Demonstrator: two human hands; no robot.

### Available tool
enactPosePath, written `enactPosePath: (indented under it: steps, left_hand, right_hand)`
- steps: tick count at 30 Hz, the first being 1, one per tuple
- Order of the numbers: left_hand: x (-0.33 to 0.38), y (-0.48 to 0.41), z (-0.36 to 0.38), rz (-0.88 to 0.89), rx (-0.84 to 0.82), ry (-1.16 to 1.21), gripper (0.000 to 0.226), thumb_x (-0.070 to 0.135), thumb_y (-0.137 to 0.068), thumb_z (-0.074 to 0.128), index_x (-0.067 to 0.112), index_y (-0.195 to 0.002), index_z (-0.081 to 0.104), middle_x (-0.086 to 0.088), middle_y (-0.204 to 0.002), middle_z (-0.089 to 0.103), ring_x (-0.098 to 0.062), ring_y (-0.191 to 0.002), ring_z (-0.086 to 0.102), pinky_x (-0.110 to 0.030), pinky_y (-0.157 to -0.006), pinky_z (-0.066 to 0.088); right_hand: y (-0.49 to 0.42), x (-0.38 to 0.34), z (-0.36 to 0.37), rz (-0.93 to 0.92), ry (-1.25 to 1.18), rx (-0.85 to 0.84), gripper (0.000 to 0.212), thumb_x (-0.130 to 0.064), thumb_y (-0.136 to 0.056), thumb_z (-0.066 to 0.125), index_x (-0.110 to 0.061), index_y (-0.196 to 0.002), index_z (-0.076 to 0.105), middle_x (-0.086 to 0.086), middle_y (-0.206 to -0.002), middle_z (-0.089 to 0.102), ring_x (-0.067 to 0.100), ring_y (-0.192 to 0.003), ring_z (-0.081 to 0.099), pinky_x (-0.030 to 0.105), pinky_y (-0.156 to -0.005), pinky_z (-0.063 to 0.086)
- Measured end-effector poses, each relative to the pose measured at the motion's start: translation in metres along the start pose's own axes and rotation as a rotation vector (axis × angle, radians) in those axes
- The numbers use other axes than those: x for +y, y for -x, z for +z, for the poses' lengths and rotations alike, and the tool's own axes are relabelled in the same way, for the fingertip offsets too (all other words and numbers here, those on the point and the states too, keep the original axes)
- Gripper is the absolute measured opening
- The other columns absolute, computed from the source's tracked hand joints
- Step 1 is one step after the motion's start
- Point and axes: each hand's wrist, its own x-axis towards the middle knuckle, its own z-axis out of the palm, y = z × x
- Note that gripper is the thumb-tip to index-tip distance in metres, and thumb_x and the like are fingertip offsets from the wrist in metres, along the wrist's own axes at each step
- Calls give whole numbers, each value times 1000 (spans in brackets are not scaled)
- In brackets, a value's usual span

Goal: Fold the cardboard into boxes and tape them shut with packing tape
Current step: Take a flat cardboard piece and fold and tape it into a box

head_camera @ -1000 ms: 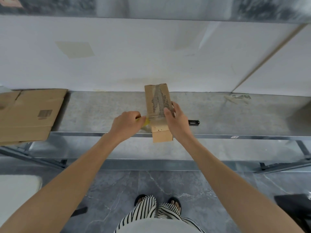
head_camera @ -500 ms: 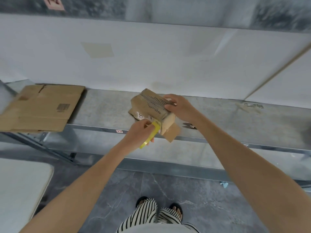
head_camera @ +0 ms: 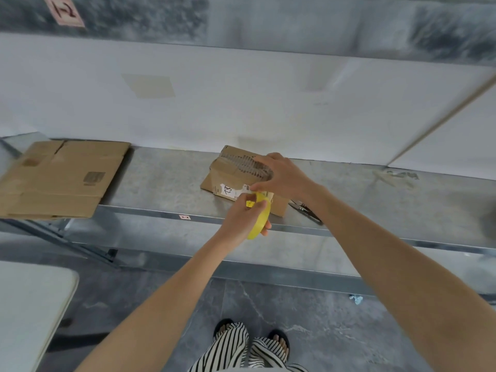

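My left fingers [head_camera: 266,229] are curling round the yellow roll [head_camera: 261,220], thumb on top, so the left hand [head_camera: 241,221] is gripping it at the front edge of the shelf [head_camera: 166,183], just in front of the box [head_camera: 233,170]. My right thumb [head_camera: 257,187] is pressing on the box's near face beside the white label [head_camera: 233,191]. The other fingers are lying over the top, where torn corrugation is showing, so the right hand [head_camera: 287,175] is pinning the box rather than clutching it. The box is resting on the shelf, near its front edge, with a flap [head_camera: 279,208] sticking out at its near right corner behind the roll. I cannot tell whether a strip is running from roll to box; clear tape is not showing against the card.

I am reading this as the start of a tape run over the near seam. To do it well, I am wanting the thumb clamping the tape end hard while the left hand is drawing the roll away low and straight, with the strip taut so it is not wrinkling. The right palm should be bearing down, since a light box is likely to be sliding on bare metal. The flap needs tucking flush first, or the tape will be bridging a gap.

Farther out, scissors [head_camera: 306,210] are lying on the shelf just right of the box, near enough for the cut. A flat cardboard sheet [head_camera: 61,178] is lying well apart at the left end, overhanging the edge.
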Motion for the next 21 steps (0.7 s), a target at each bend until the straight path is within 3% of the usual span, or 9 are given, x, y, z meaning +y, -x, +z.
enactPosePath:
  steps: [6, 11, 18, 21]
  left_hand:
    - [-6, 4, 0, 8, -25, 79, 9, 18, -97, 47, 15, -104, 43, -10, -65, 65, -22, -51, 60, -21, -47, 43]
    - [-9, 2, 0, -22, -18, 128, 19, 25, -98, 45, 14, -114, 43, -6, -60, 65, -20, -50, 58, -30, -57, 45]
    - [-5, -3, 3, -60, 27, 26, 33, 24, -95, 47, 25, -124, 33, -10, -66, 68, -17, -46, 57, -26, -48, 45]
    - [-6, -5, 1, -109, -10, 15, 27, 21, -95, 46, 20, -122, 40, -14, -66, 68, -19, -41, 53, -25, -45, 43]
  right_hand:
    - [-6, 7, -3, -13, -135, -57, 80, -41, -73, 77, -29, -141, 36, 0, -133, 36, 15, -119, 38, 29, -96, 34]
    - [-13, 8, -12, -39, -124, -122, 75, -37, -74, 77, -27, -138, 38, 1, -130, 38, 15, -113, 40, 31, -96, 37]
    - [-22, 12, -17, -61, -88, -170, 72, -32, -75, 77, -26, -136, 39, 1, -131, 40, 14, -110, 40, 29, -93, 36]
    - [-24, 12, -19, -67, -83, -182, 70, -29, -75, 78, -24, -135, 41, 2, -128, 42, 17, -111, 44, 31, -93, 40]
